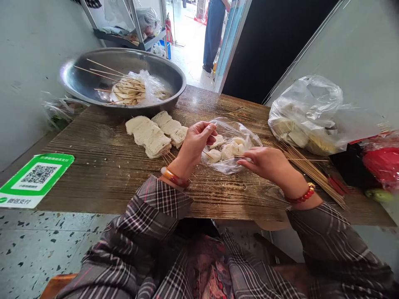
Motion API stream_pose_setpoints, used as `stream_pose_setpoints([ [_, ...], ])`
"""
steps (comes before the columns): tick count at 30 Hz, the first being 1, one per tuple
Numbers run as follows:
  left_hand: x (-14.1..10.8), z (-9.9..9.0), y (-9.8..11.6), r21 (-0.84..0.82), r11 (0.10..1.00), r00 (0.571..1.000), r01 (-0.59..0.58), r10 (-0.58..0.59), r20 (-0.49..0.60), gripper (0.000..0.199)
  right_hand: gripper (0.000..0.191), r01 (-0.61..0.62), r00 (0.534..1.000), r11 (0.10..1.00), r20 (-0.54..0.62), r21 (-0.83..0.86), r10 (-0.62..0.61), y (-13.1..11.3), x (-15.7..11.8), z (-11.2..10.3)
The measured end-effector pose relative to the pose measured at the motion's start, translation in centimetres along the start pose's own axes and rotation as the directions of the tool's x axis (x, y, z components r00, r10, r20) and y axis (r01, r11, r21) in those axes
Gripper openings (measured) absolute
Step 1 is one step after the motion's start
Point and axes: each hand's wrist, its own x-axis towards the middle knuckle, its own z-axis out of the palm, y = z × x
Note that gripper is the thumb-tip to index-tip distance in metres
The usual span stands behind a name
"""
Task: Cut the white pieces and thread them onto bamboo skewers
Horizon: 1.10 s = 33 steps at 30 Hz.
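Note:
My left hand (199, 139) is closed in a pinch at the left rim of a clear plastic bag (249, 135). A thin wooden stick (207, 155) shows just beneath this hand. Inside the open bag lie several pale, soft-looking food pieces (230, 150). At the bag's right side, my right hand (264, 162) has thumb and fingers pressed together; what they pinch is too small to make out. Left of the bag, flat pale slabs of spongy food (148, 135) lie on the wooden table (102, 174), with stick ends showing at their near side.
A large steel basin (121, 54) holds skewered pale food and plastic. Right are a filled plastic bag (305, 112), loose wooden skewers (311, 176) and a red plastic-wrapped item (386, 166). A green QR-code card (35, 178) lies left. A person (214, 33) stands beyond the doorway.

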Motion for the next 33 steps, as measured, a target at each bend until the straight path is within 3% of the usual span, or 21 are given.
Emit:
stream_pose_setpoints([
  [4, 0.0, 0.1, 0.0, 0.001, 1.0, 1.0, 0.013, -0.013, 0.011, 0.015, 0.049, -0.108, 0.979, 0.975, 0.148, -0.197, 0.138, 1.5, -1.8, 0.0],
  [9, 0.1, 0.0, -0.3, 0.059, 0.998, 1.0, -0.011, 0.01, 0.016, 0.014, 0.05, -0.178, 0.96, 0.962, 0.179, -0.208, 0.216, 3.1, -3.3, 0.3],
  [12, 0.1, 0.1, -0.6, 0.107, 0.994, 0.999, -0.021, 0.016, 0.048, 0.013, 0.041, -0.231, 0.965, 0.969, 0.106, -0.088, 0.24, 3.4, -3.6, 0.5],
  [15, 0.1, 0.1, -0.7, 0.143, 0.99, 0.997, -0.006, -0.006, 0.078, 0.012, 0.038, -0.229, 0.966, 0.949, -0.074, 0.215, 0.25, 3.1, -3.6, -0.2],
  [17, 0.1, 0.1, -0.7, 0.162, 0.987, 0.997, -0.007, -0.006, 0.082, 0.012, 0.039, -0.158, 0.941, 0.849, -0.182, 0.504, 0.284, 2.5, -3.5, -1.3],
  [20, 0.1, 0.1, -0.7, 0.179, 0.983, 0.997, -0.028, 0.015, 0.076, 0.013, 0.029, 0.024, 0.916, 0.505, -0.221, 0.863, 0.334, 1.3, -3.2, -3.1],
  [22, 0.1, 0.0, -0.7, 0.189, 0.981, 0.997, -0.043, 0.03, 0.071, 0.014, 0.02, 0.126, 0.905, 0.275, -0.224, 0.953, 0.361, 0.4, -2.6, -3.9],
  [25, 0.2, -0.2, -0.9, 0.204, 0.977, 0.996, -0.068, 0.055, 0.067, 0.015, 0.018, 0.208, 0.891, 0.045, -0.208, 0.977, 0.403, -0.9, -1.2, -3.8],
  [30, 0.4, -0.4, -1.1, 0.222, 0.973, 0.997, -0.068, 0.057, 0.056, 0.018, 0.023, 0.223, 0.901, -0.195, -0.126, 0.955, 0.416, -1.3, 1.4, -0.9],
  [33, 0.5, -0.5, -1.1, 0.238, 0.969, 0.998, -0.063, 0.053, 0.045, 0.019, 0.023, 0.192, 0.904, -0.21, -0.09, 0.959, 0.417, -0.7, 2.4, 1.4],
])
